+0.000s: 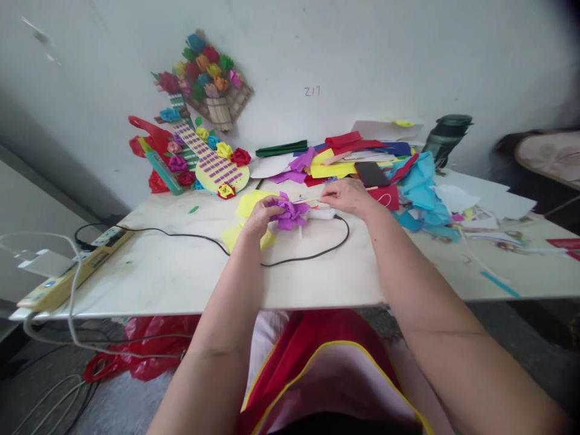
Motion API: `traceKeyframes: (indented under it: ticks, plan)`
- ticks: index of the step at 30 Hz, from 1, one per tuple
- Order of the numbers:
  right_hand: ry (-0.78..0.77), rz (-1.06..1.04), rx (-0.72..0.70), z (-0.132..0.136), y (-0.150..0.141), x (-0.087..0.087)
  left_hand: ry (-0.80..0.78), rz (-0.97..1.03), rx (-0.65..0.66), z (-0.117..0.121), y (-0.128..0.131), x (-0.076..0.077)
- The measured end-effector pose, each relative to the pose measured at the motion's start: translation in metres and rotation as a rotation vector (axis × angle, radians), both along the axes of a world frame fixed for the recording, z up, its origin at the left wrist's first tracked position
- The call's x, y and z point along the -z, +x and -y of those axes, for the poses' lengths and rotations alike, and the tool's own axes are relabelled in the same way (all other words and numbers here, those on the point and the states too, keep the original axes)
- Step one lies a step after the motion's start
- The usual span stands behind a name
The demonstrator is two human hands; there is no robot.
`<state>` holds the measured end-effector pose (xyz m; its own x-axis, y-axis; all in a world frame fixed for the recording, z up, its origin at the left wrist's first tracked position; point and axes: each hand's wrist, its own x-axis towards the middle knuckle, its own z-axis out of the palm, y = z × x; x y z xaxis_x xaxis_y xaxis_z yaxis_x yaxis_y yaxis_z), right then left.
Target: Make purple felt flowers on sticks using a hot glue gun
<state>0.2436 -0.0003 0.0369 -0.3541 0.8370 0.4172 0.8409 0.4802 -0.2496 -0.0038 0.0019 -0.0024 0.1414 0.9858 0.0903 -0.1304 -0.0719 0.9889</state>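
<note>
A purple crepe-paper flower [290, 212] is pinched in the fingers of my left hand [260, 216], just above the table. My right hand [347, 194] grips a thin wooden stick [308, 200], whose left end reaches the flower; whether it touches the petals I cannot tell. Behind and under the flower lies a white glue gun [321, 214] with a black cord [312, 261]. Yellow crepe paper [235, 234] rests beneath and beside my left hand.
Coloured paper [344, 158], a dark phone [371, 174] and blue crepe paper [419, 187] lie at the back right, near a green bottle [446, 139]. Flower-decorated crafts [222, 166] and a glue bottle [162, 169] stand back left. A power strip [75, 275] lies along the left edge.
</note>
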Motion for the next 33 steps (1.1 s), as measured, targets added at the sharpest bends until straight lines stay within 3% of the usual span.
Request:
traceKeyframes:
  ticks: [5,9,16,20,33]
  plan:
    - [-0.075,-0.115,0.090,-0.001,0.003,0.000,0.015,0.080,-0.091,-0.002,0.002,0.002]
    - [-0.150,-0.324,0.136,-0.007,-0.002,0.006,0.031,0.144,-0.135,-0.004,0.005,0.003]
    - [-0.350,-0.618,-0.023,-0.001,-0.029,0.010,0.005,0.216,-0.130,-0.006,0.010,0.004]
    - [-0.429,-0.647,-0.034,0.007,-0.039,0.007,0.004,0.227,-0.119,-0.006,0.012,0.004]
    - [-0.279,-0.762,0.045,-0.013,-0.038,0.025,0.012,0.272,-0.081,-0.002,0.020,0.005]
